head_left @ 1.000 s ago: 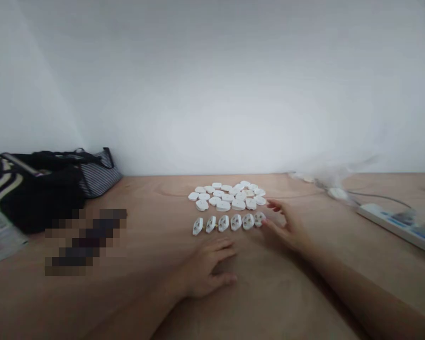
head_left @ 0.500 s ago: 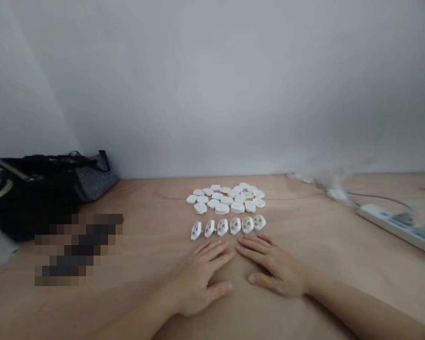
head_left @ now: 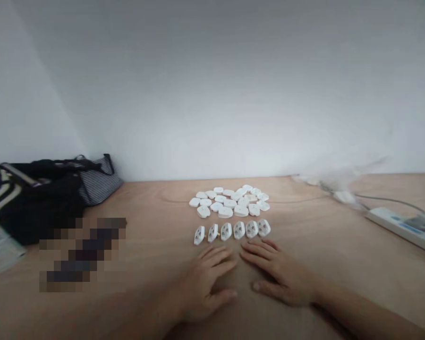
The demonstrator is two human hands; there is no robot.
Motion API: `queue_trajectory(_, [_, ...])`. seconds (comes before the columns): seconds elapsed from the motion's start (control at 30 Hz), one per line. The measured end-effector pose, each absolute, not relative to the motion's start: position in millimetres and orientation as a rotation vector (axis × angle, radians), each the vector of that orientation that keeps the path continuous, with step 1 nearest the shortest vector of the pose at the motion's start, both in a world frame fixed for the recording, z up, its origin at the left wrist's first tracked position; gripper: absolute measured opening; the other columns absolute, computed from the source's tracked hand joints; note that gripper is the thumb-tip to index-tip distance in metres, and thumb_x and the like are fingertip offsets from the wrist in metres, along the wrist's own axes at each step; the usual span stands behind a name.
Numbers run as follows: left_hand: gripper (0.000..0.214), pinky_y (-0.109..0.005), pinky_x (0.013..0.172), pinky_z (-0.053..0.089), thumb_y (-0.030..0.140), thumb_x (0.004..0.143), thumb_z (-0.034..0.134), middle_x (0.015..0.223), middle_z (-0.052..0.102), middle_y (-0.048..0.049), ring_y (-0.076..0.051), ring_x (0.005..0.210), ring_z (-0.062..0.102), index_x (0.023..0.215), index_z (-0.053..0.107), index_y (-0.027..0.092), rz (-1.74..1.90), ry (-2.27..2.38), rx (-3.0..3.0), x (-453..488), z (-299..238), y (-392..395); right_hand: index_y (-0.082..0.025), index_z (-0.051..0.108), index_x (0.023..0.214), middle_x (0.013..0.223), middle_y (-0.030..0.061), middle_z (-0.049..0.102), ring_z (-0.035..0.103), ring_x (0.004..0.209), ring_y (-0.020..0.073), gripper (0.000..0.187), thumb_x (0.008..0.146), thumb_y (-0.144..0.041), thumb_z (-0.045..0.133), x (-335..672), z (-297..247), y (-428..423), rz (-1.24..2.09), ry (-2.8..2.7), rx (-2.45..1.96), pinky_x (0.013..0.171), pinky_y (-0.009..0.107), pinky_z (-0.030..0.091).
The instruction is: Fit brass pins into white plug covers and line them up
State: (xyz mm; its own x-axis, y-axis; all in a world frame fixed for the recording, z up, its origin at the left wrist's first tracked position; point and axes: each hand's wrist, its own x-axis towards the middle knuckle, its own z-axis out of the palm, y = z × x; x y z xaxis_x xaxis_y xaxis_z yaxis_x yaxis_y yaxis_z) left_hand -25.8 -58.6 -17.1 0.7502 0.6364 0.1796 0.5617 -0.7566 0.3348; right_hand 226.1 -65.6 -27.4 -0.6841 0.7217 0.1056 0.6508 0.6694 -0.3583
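Observation:
My left hand (head_left: 208, 285) lies palm down on the wooden table (head_left: 156, 259), fingers stretched out and thumb apart, with nothing in it. My right hand (head_left: 279, 274) rests flat beside it in the same way, also holding nothing. Just beyond the fingertips is a row of several white plug bodies (head_left: 239, 230) standing on edge, their inner faces with small metal parts turned towards me. Brass-coloured pins show behind the ones on the left. Behind that row, several white plug covers (head_left: 230, 203) lie in a loose cluster. Neither hand touches these parts.
A white power strip (head_left: 403, 231) with a cable lies at the right. Clear plastic wrapping (head_left: 347, 182) sits near the wall (head_left: 212, 94). On the left are a black bag (head_left: 46, 203), a striped pouch (head_left: 99, 182) and a pixelated dark item (head_left: 87, 252).
The view has shifted slightly, so everything sits a little lower and further right. Both hands keep their flat pose on the table, and the plug parts stay in place.

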Motion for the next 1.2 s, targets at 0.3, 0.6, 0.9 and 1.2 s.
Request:
queue_trajectory(0.3, [0.031,-0.042,0.097,0.039,0.03,0.084,0.055,0.119,0.055,-0.0119,-0.027,0.112,0.05,0.112,0.058,0.018,1.028,1.308,2.581,-62,-7,-12,-0.028,0.033,0.139,0.144,0.0079,0.036,0.033,0.131,0.0288,0.063,0.084,-0.054,0.049,225,-27,-64,0.443,-2.617,-1.111,0.107,0.053,0.021])
queue_trajectory(0.6, [0.044,-0.042,0.103,0.036,0.03,0.082,0.057,0.128,0.056,-0.008,-0.027,0.118,0.051,0.125,0.052,0.021,0.689,1.24,2.263,-82,-20,6,-0.028,0.034,0.139,0.143,0.0072,0.037,0.034,0.13,0.0283,0.063,0.084,-0.055,0.049,225,-26,-65,0.462,-2.607,-1.126,0.106,0.053,0.021])
queue_trajectory(0.9, [0.047,-0.034,0.09,0.047,0.026,0.079,0.061,0.114,0.062,-0.0066,-0.022,0.102,0.059,0.125,0.051,0.023,0.809,1.104,2.295,-76,2,-19,-0.027,0.036,0.138,0.142,0.0083,0.039,0.035,0.129,0.0283,0.062,0.083,-0.055,0.05,225,-26,-64,0.458,-2.598,-1.112,0.106,0.052,0.022])
queue_trajectory(1.2, [0.031,-0.03,0.084,0.048,0.018,0.071,0.066,0.105,0.061,-0.0083,-0.021,0.095,0.06,0.099,0.053,0.017,0.912,0.879,2.14,-31,-26,-43,-0.026,0.037,0.137,0.141,0.0094,0.04,0.035,0.129,0.0276,0.062,0.083,-0.053,0.051,226,-27,-65,0.447,-2.584,-1.101,0.105,0.051,0.023])
